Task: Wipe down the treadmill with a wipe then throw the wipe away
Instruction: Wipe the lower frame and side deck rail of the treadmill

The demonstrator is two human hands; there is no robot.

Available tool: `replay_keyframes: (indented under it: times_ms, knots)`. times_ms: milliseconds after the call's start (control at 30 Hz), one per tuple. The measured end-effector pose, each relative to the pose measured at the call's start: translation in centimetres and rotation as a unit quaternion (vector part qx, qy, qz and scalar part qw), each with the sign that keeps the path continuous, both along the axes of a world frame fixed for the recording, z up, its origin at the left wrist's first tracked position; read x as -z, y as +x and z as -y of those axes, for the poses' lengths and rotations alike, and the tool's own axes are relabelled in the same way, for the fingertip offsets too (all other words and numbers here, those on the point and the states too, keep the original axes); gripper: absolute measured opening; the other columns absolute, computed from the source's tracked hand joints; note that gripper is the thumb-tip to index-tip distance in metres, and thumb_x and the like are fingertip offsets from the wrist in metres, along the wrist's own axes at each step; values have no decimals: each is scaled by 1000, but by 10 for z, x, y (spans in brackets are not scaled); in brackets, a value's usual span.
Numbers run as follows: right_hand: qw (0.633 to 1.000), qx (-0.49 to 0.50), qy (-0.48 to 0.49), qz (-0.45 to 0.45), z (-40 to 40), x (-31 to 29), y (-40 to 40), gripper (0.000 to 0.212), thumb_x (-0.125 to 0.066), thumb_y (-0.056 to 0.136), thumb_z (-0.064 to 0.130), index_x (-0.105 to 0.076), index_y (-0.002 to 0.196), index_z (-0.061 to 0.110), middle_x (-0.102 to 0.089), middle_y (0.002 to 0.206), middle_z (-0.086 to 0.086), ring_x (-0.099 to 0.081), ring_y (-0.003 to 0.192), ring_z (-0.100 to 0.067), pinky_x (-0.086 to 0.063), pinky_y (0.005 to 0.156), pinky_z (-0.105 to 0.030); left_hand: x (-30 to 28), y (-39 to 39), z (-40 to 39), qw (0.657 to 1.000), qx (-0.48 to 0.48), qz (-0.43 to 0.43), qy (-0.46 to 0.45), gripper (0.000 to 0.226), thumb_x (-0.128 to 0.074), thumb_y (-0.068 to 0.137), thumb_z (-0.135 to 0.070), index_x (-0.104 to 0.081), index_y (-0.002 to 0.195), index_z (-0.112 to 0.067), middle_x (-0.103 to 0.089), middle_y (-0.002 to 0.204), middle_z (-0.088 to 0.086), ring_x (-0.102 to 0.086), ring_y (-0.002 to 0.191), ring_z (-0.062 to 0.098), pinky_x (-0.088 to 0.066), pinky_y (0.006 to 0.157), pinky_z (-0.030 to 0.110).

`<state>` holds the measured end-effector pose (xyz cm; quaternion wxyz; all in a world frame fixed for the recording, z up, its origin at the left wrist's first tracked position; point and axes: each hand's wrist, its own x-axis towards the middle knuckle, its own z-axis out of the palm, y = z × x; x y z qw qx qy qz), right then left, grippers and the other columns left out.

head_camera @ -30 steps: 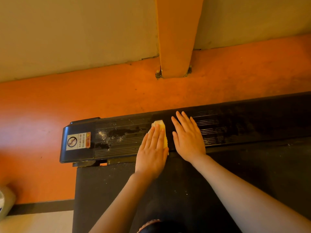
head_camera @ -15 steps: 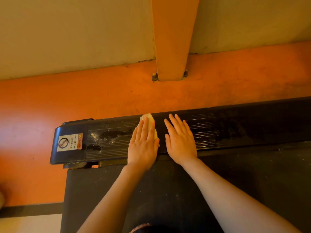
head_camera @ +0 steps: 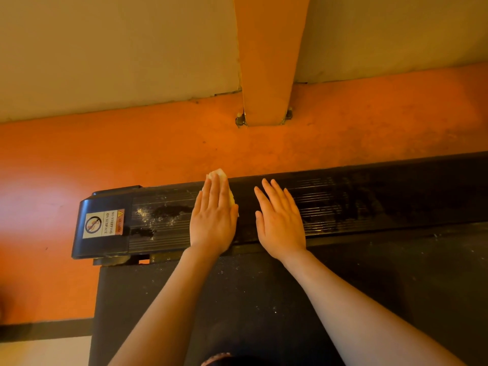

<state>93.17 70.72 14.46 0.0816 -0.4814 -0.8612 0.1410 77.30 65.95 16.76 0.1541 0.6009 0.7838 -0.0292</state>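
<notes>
Wipe (head_camera: 218,178) pinned flat on treadmill rail (head_camera: 343,204) under left hand (head_camera: 214,220), fingers straight, its edge poking past fingertips. Right hand (head_camera: 281,225) flat beside, holding nothing. Crumbs (head_camera: 155,216) near sticker (head_camera: 104,224).

Rail to your left: ribbed side rail (head_camera: 163,228) lies bare up to the end cap (head_camera: 104,225).
Rail to your right: right hand (head_camera: 281,225) blocks it.
Beyond: orange floor (head_camera: 158,149) open; post (head_camera: 266,75) stands there.
</notes>
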Motion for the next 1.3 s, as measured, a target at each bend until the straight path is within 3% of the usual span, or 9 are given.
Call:
replay_keyframes:
  times_ms: [133,233,400,533,767,933,1067,1200,1300]
  knots:
    - [1000,-2,-1,-1,0,1,0,52,-35,101,33,-43,149,15,-34,159,-10,-26,149,-26,-21,120,-42,4,20,43,1000,-10,-15,25,67,-15,103,-43,-7,158,-7,-3,164,17,-3,152,29,-9,122,42]
    - [1000,0,-1,0,0,1,0,52,-35,100,32,-43,149,15,-35,158,-10,-27,149,-26,-21,119,-43,8,25,61,1000,-2,-15,19,65,-18,104,-43,-12,158,-7,-8,164,16,-5,152,28,-8,121,42]
    - [1000,-3,-3,4,-1,-1,0,55,-26,101,35,-43,148,14,-36,158,-11,-28,148,-28,-23,119,-44,3,5,24,1000,-5,-19,9,65,-12,105,-43,5,158,-11,8,165,13,9,152,25,4,122,37]
    - [1000,-3,-11,3,-1,-2,0,53,-33,100,34,-42,149,14,-34,158,-11,-26,149,-28,-22,119,-44,0,0,10,1000,-14,-7,5,66,-13,105,-43,13,156,-12,15,164,13,15,151,24,9,120,35]
    - [1000,-5,-16,0,-2,-3,0,53,-34,100,33,-43,149,13,-35,158,-12,-26,149,-28,-21,119,-44,6,18,79,1000,-12,-7,28,62,-15,105,-42,-15,158,-10,-12,164,14,-9,152,28,-10,120,44]
    - [1000,-6,-22,-5,-1,-5,0,54,-33,100,33,-42,149,13,-34,159,-12,-26,149,-29,-22,119,-45,4,-1,50,999,-26,-9,27,64,-7,103,-45,3,158,-14,4,165,12,7,152,24,0,123,39]
    - [1000,-12,-28,-8,-2,-4,2,51,-44,102,28,-39,150,13,-31,160,-13,-23,150,-29,-20,120,-45,0,-13,25,999,-33,6,12,63,-15,106,-42,16,155,-16,16,164,10,17,151,21,12,120,33]
    - [999,-8,-33,-17,-2,-6,0,52,-37,101,31,-41,150,13,-32,159,-12,-24,150,-29,-20,120,-46,3,-5,50,999,-33,-1,27,63,-6,102,-47,12,155,-19,9,165,9,12,152,22,7,122,35]
    - [999,-3,-33,-20,-2,-6,-1,54,-33,99,33,-43,149,13,-34,159,-12,-25,149,-29,-20,120,-44,8,4,75,999,-39,-5,38,63,-13,103,-46,6,157,-20,3,165,9,6,153,23,5,120,36]
